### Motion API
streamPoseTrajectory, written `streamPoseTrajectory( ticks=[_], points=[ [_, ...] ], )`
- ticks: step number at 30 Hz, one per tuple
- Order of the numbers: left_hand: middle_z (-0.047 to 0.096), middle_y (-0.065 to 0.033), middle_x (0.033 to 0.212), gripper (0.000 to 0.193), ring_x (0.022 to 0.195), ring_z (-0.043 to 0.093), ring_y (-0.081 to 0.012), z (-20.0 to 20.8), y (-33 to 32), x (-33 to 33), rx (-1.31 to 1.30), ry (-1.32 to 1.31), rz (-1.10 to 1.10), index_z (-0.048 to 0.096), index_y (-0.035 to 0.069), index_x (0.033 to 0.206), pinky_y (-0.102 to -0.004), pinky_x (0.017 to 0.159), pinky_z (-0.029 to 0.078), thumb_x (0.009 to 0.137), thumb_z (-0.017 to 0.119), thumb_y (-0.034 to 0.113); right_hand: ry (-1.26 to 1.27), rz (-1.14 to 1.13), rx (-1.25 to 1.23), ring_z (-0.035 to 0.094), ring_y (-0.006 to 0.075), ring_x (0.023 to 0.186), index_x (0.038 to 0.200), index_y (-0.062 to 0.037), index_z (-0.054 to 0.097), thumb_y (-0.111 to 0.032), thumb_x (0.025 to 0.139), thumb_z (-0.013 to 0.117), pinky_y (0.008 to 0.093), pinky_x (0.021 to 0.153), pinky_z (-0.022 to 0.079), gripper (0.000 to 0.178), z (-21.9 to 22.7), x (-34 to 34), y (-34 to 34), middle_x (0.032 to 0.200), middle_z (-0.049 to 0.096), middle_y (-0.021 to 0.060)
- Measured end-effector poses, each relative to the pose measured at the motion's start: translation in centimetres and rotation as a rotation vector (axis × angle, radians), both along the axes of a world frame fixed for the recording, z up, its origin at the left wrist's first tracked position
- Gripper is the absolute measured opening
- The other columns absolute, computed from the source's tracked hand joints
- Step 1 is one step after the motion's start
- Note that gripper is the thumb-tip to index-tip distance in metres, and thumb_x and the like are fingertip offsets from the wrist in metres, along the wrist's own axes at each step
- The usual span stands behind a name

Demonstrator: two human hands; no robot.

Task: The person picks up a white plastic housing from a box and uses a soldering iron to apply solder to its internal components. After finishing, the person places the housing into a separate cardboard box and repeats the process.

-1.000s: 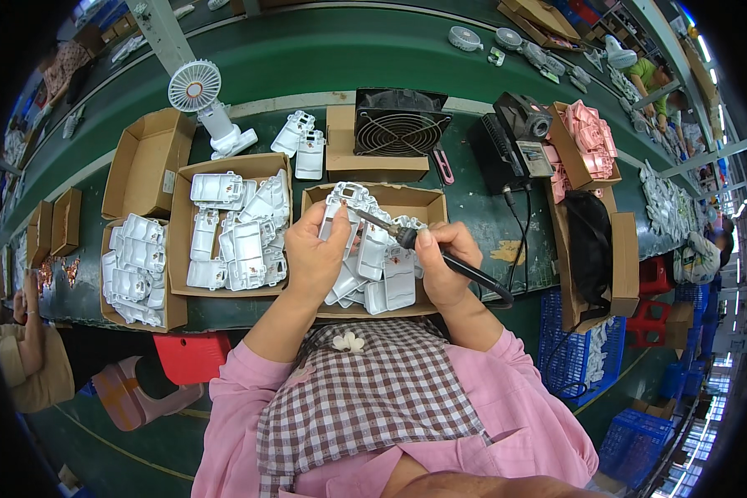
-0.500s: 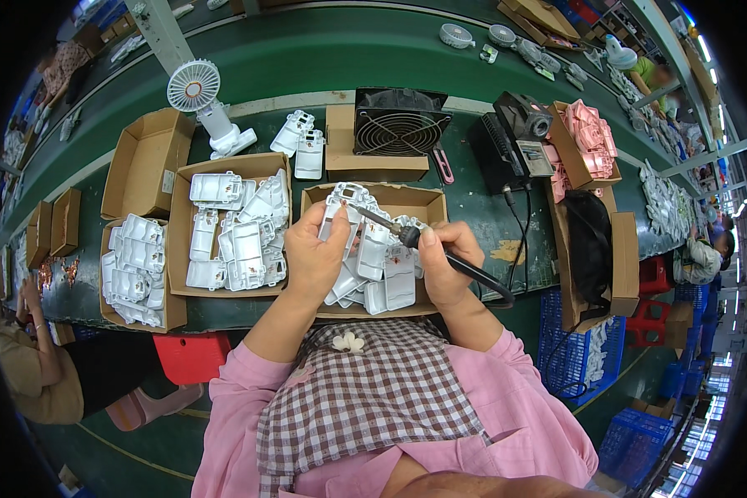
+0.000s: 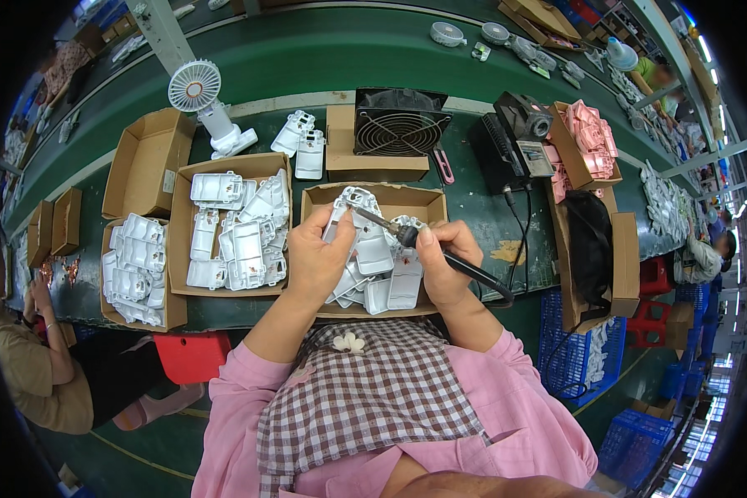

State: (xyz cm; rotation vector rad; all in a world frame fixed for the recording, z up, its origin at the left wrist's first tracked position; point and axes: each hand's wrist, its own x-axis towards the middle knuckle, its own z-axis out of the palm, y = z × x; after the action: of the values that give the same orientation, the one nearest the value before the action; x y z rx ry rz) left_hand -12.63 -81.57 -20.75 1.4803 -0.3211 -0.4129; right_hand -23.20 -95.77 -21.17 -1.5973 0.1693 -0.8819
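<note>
Between the thumb and fingers of my left hand point(image 3: 320, 253) is a white plastic housing point(image 3: 358, 197), held over a cardboard box point(image 3: 436, 202) of similar white parts. My right hand point(image 3: 448, 264) grips a soldering iron point(image 3: 408, 235) by its dark handle. Its metal tip points left and reaches the housing close to my left thumb; whether it touches cannot be made out. Inside the box below, several white housings point(image 3: 405, 282) lie in a loose pile, partly hidden by my hands. The iron's black cable bends away beneath my right wrist.
Left of me stand boxes of white housings point(image 3: 249, 253) and a white handheld fan point(image 3: 195, 87). Ahead is a black box fan point(image 3: 400, 124); to its right, a black soldering station point(image 3: 500, 149) and a box of pink parts point(image 3: 589, 141). A co-worker point(image 3: 46, 365) sits at far left.
The housing in my left hand has shifted slightly right and turned, with the iron's tip still at it. Small fans on the far conveyor have moved left. The co-worker's hands have shifted.
</note>
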Motion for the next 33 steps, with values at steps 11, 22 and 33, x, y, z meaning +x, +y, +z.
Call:
streamPoseTrajectory(
  ticks=[11, 22, 33],
  points=[
    [0.065, -0.0021, 0.074, 0.019, 0.059, 0.056, -0.0037, 0.0, 0.1, 0.0, 0.018, -0.007, 0.005, 0.066, -0.002, 0.102, -0.0206, 0.051, 0.047, 0.091, 0.058, 0.012, 0.023, 0.019, 0.026, 0.051, 0.0068, 0.06, 0.08, -0.0021, 0.053, -0.008, 0.086, 0.065, 0.0227, 0.054, 0.042, 0.015, 0.2, 0.0, 0.2, 0.069, 0.059, 0.0047],
    [0.063, -0.0159, 0.094, 0.033, 0.091, 0.058, -0.0305, 5.4, 3.6, 4.7, 0.656, -1.067, 0.1, 0.063, 0.0, 0.103, -0.0391, 0.082, 0.046, 0.081, 0.068, 0.025, -0.195, -0.116, 0.105, 0.035, 0.0072, 0.051, 0.077, -0.0054, 0.043, -0.008, 0.089, 0.056, 0.0221, 0.048, 0.029, 0.017, -0.6, 0.0, -0.4, 0.063, 0.045, 0.002],
    [0.051, -0.0254, 0.129, 0.09, 0.12, 0.051, -0.0355, 6.0, 9.1, 29.1, 0.88, -0.681, 0.537, 0.038, -0.008, 0.135, -0.0387, 0.099, 0.041, 0.073, 0.076, 0.045, -0.176, -0.071, 0.131, 0.036, 0.0066, 0.053, 0.079, -0.0059, 0.044, -0.009, 0.089, 0.058, 0.0218, 0.047, 0.029, 0.017, -0.9, 0.0, -0.5, 0.064, 0.046, 0.0012]
  ],
)
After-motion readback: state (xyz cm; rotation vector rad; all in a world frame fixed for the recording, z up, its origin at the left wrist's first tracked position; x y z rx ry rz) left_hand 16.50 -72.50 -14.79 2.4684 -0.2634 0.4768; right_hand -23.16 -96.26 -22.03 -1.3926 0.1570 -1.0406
